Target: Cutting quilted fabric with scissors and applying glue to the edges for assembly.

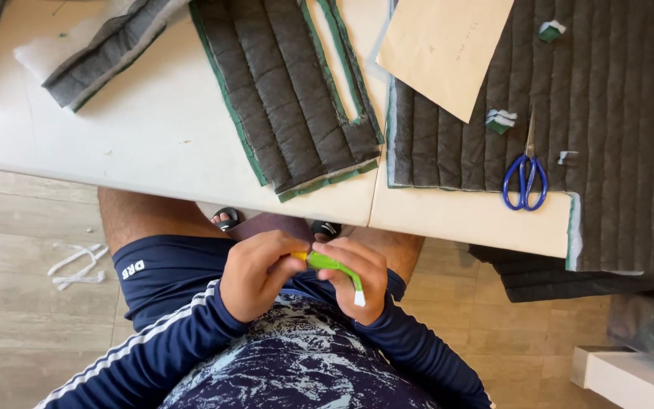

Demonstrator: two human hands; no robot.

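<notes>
Both my hands are held close together in front of my lap, below the white table edge (448,220). My left hand (255,274) and my right hand (357,276) grip a small green tool (333,266) with a yellow end and a white tip. The yellow end sits in my left fingers; the white tip sticks out under my right hand. Blue-handled scissors (525,176) lie on the dark grey quilted fabric (615,113) at the right of the table.
A cut quilted piece with green edging (289,98) lies mid-table, another strip (107,49) at the upper left. A beige paper pattern (444,49) rests on the fabric. White scraps (77,265) lie on the wooden floor at the left. A white box (630,375) stands at the lower right.
</notes>
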